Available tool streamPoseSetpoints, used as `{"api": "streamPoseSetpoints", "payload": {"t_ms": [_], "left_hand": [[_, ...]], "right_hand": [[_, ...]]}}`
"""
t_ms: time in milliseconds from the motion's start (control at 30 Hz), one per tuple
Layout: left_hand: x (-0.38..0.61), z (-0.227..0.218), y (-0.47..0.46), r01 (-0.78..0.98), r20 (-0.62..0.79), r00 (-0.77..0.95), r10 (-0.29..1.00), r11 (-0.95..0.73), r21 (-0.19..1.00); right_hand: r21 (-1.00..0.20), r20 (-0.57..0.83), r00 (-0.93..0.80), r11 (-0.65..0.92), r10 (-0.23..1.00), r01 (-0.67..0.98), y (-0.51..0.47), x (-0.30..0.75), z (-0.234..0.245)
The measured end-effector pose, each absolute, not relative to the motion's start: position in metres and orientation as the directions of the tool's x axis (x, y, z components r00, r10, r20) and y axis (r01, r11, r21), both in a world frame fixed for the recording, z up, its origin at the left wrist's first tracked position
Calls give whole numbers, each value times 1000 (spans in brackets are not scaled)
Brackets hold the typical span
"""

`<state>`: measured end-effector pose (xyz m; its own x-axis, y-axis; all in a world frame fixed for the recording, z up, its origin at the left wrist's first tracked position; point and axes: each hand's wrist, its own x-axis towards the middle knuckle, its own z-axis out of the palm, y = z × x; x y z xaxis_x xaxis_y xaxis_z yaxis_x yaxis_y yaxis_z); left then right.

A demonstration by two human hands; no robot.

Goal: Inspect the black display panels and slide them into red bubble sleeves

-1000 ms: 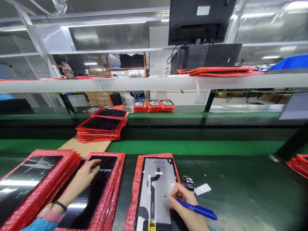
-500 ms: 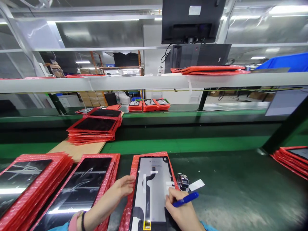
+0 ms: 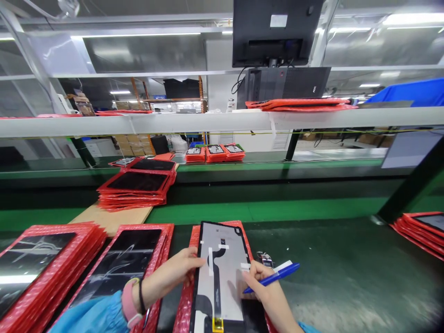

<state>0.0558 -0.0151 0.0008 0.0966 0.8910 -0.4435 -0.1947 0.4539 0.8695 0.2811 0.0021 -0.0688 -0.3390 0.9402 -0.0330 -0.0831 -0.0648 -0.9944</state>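
Note:
A tablet display panel (image 3: 227,277), its grey-white back facing up, is tilted slightly off a red bubble-wrap sleeve (image 3: 185,296). My left hand (image 3: 183,268) is closed on the panel's left edge, thumb on top and fingers beneath. At the right edge, my right hand (image 3: 262,280) grips a blue pen (image 3: 277,276), and its thumb lies on the panel. Just beyond the right hand, a small metal tally counter (image 3: 266,259) and a white paper strip (image 3: 283,265) are partly hidden.
Stacks of red sleeves with dark panels (image 3: 132,263) stand left, with another stack (image 3: 138,182) on a wooden board (image 3: 100,219). More lie at the right edge (image 3: 421,231). A shelf rail (image 3: 194,122) crosses ahead, with a monitor (image 3: 275,32) above it.
The panel has been lifted and tilted from its sleeve. My left hand has moved right onto its edge. My right hand has taken its edge too, and the pen now lies flatter.

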Motion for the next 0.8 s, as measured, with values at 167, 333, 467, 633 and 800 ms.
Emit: {"api": "streamPoseSetpoints", "payload": {"t_ms": [167,333,467,633,800], "left_hand": [[88,6,-15,-247,-353,97,931,366,897],[91,3,-19,-285,-297,-25,955,278,918],[88,15,-21,-304,-222,-120,967,177,936],[91,31,-18,-443,-185,-306,934,33,896],[95,41,-15,-457,-127,-292,948,-22,889]], "right_hand": [[-974,-41,-355,-116,934,-193,0,280,-61],[-957,107,-183,52,977,-286,6,303,-45],[-915,222,-10,205,975,-348,18,323,-19],[-967,148,-181,104,972,-231,22,325,10],[-973,141,-176,105,974,-204,13,317,22]]}}
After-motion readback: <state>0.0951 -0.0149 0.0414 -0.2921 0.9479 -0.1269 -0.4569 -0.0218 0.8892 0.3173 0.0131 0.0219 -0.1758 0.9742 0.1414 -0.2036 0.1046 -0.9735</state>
